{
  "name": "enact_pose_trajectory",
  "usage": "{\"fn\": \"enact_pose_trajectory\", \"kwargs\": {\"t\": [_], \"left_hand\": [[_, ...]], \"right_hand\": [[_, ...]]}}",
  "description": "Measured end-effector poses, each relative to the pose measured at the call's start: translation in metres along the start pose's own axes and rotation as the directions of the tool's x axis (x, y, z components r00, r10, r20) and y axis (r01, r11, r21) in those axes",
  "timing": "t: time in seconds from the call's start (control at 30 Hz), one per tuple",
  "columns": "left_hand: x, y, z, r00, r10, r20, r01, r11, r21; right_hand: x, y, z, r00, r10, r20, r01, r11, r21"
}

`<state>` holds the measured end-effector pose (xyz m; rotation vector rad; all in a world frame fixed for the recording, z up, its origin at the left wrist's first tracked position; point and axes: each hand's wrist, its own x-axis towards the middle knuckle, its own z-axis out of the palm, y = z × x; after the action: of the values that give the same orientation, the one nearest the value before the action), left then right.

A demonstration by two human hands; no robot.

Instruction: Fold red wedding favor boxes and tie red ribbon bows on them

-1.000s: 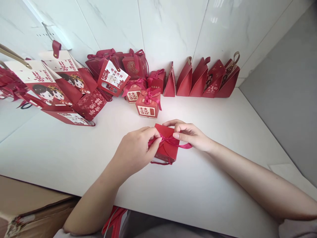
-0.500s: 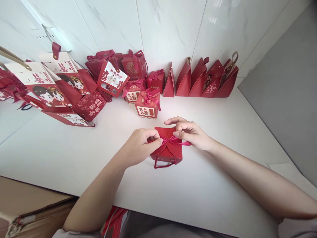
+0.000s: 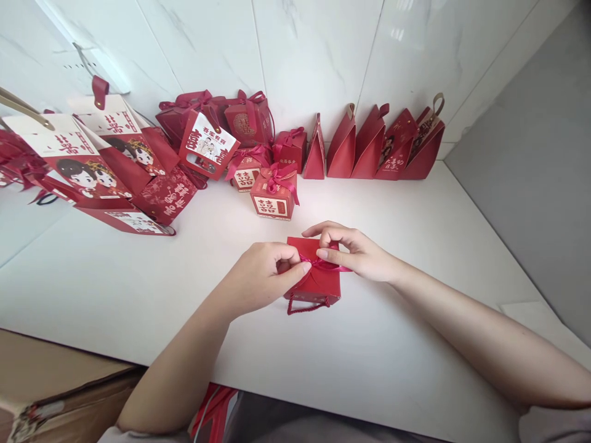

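A small red gift box (image 3: 322, 283) stands on the white table (image 3: 392, 344) in front of me, with a red cord handle hanging at its near side. A pink-red ribbon (image 3: 330, 266) crosses its top. My left hand (image 3: 263, 277) pinches the ribbon at the box's left, fingers closed. Over the box's far right corner, my right hand (image 3: 355, 249) pinches the other part of the ribbon with thumb and forefinger.
Tied gift boxes (image 3: 272, 195) and upright red triangular bags (image 3: 378, 147) line the marble wall. Larger printed red bags (image 3: 92, 169) lie at the left. A cardboard box (image 3: 55, 387) sits below the table's near edge. A grey wall (image 3: 530, 154) closes the right side.
The box was turned so its cord handle faces me. Both hands kept working the ribbon on top, and the fingers have drawn closer together over the knot.
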<state>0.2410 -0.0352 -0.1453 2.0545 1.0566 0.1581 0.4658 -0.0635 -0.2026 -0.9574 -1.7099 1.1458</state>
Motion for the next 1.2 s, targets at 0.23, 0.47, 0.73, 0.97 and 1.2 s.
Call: {"fn": "enact_pose_trajectory", "kwargs": {"t": [0.23,0.47,0.73,0.97,1.2], "left_hand": [[0.0,0.002,0.001,0.999,0.004,0.038,-0.002,1.0,-0.031],[0.0,0.003,-0.002,0.994,0.061,0.095,-0.065,0.997,0.045],[0.002,0.002,-0.003,0.982,0.14,0.127,-0.152,0.984,0.089],[-0.005,0.002,-0.008,0.978,0.119,0.168,-0.133,0.989,0.072],[-0.007,0.003,-0.016,0.992,-0.015,0.128,0.014,1.0,0.011]], "right_hand": [[0.0,0.002,0.0,1.0,-0.026,0.012,0.026,0.999,0.037],[0.001,0.001,0.005,0.999,-0.044,-0.014,0.044,0.996,0.082],[0.001,0.001,0.016,0.995,-0.037,-0.095,0.043,0.997,0.064],[0.001,0.002,0.012,0.998,-0.012,-0.06,0.016,0.997,0.079],[0.0,0.003,0.003,0.998,0.069,-0.007,-0.066,0.98,0.185]]}}
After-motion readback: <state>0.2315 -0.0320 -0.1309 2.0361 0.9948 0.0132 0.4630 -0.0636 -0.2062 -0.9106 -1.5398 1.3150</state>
